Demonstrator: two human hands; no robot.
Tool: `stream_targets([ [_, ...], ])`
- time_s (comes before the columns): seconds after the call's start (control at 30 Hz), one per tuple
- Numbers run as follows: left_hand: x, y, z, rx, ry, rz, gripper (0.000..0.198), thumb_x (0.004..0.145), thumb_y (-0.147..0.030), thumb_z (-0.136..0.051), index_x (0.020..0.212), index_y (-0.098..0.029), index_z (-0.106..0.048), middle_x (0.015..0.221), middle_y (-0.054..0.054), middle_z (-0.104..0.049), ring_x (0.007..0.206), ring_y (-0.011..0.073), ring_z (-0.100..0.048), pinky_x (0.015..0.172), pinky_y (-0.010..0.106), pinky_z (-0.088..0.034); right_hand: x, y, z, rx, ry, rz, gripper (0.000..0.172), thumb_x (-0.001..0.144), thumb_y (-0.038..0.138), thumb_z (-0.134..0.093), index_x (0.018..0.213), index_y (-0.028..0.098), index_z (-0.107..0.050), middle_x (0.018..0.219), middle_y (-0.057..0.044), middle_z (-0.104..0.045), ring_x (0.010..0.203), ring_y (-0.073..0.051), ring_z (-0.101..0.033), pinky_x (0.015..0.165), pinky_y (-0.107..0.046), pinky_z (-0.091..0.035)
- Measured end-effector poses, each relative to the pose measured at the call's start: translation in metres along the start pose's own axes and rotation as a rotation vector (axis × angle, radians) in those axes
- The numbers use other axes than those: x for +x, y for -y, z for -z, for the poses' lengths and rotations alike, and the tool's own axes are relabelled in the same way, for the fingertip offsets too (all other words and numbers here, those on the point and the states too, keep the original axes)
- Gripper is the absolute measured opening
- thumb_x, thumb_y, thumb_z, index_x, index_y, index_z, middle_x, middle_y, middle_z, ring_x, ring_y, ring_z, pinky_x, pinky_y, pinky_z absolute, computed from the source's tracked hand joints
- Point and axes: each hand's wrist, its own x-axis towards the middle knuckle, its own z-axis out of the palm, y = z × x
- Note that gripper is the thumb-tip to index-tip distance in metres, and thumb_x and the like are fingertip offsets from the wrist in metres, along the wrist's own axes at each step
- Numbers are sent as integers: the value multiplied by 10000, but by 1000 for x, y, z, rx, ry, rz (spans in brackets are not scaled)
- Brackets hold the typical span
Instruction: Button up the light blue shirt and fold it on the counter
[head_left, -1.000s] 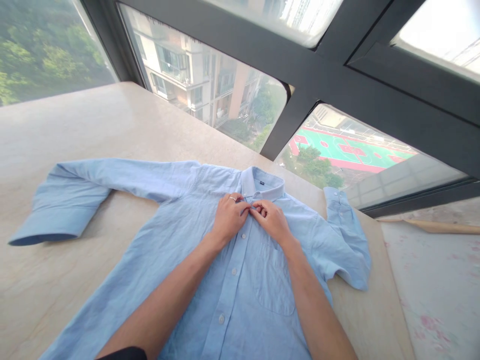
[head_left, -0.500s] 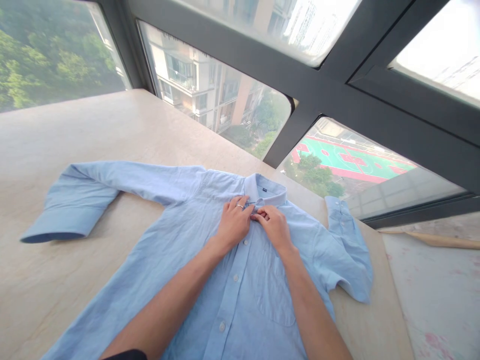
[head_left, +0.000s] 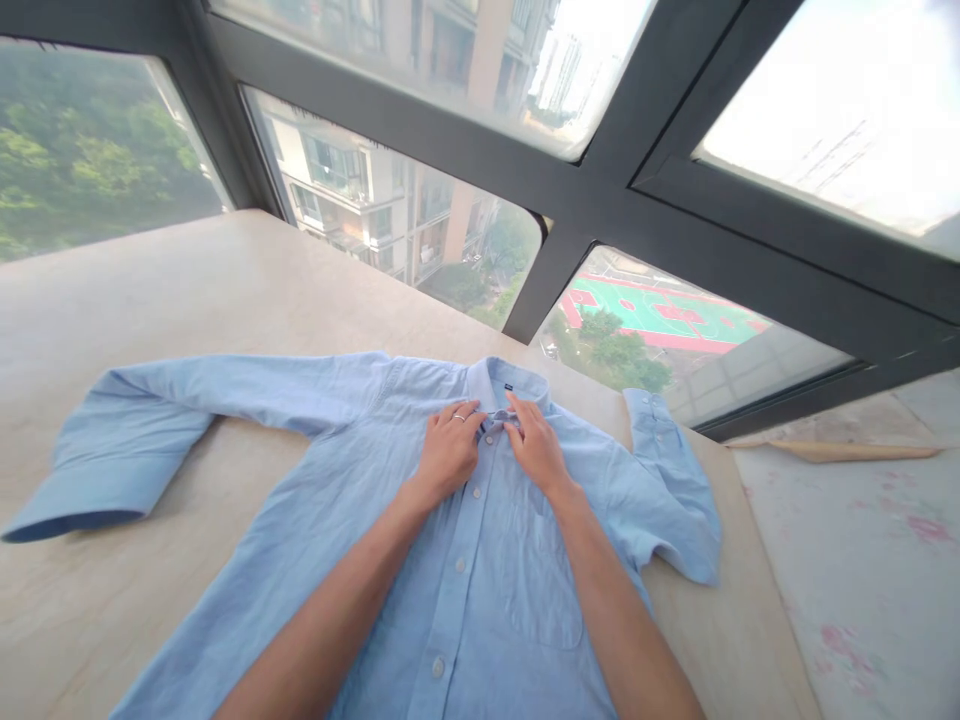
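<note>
A light blue button-up shirt (head_left: 360, 500) lies face up on a pale stone ledge (head_left: 150, 290), buttoned down the front, its collar toward the window. My left hand (head_left: 448, 452), with a ring on one finger, rests on the placket just under the collar, fingers pinched on the fabric. My right hand (head_left: 535, 445) meets it from the other side, fingertips pinched at the top button by the collar (head_left: 510, 382). One sleeve (head_left: 135, 440) stretches left with its cuff folded back. The other sleeve (head_left: 667, 470) is bent at the ledge's right edge.
Dark-framed windows (head_left: 592, 190) run along the far side of the ledge, overlooking buildings, trees and a sports court. To the right, below the ledge's edge, lies a pale floral-patterned surface (head_left: 862, 560) with a wooden stick (head_left: 847, 450) near the window.
Both hands stay pinched at the shirt's top button, shifting slightly up toward the collar. The camera view has tilted, so the shirt sits a little lower and further left in frame.
</note>
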Motion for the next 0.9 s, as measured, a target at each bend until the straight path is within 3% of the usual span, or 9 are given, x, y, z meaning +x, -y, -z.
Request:
stream_targets([
  [0.17,4,3,3,-41,-3,17,403,919,-100,-404,1246,-228,-602,1367,60,-597,1235,265,-514,956,425,-419,-2,-4,-2,51,-100,39,267,910,157,-477,1073,217,-680,974,-75,-612,898,-205,-627,801,-335,-526],
  [0.43,28,2,13,132,97,-27,441,902,-89,-403,1245,-226,-643,1268,126,-624,1127,290,-565,933,437,-450,-3,-8,-3,151,-209,108,177,869,98,-492,868,204,-635,882,-42,-635,820,-175,-615,742,-284,-494],
  [0.53,47,-1,18,193,107,-123,432,880,-101,-461,1223,-277,-656,1423,134,-507,1295,342,-450,988,504,-403,-3,-10,-4,149,-203,110,183,853,85,-483,856,208,-618,888,-43,-640,812,-176,-613,727,-285,-489],
  [0.63,61,0,19,180,194,-289,530,832,-32,-476,1253,-322,-618,1497,74,-451,1437,322,-270,1085,569,-271,-3,-11,-5,147,-197,115,188,848,79,-476,848,215,-607,893,-44,-637,820,-179,-611,734,-293,-489],
  [0.73,65,4,17,164,292,-319,480,810,1,-475,1121,-306,-674,1263,66,-635,1387,287,-353,1103,580,-206,-3,-11,-5,145,-205,114,186,844,76,-476,847,215,-601,881,-44,-632,803,-180,-609,716,-294,-489],
  [0.9,62,10,12,109,152,-251,238,867,-130,-531,938,-247,-726,1002,88,-671,1106,293,-531,970,527,-317,-3,-9,-4,129,-203,101,179,843,77,-480,845,210,-601,878,-44,-632,788,-176,-611,701,-287,-486],
])
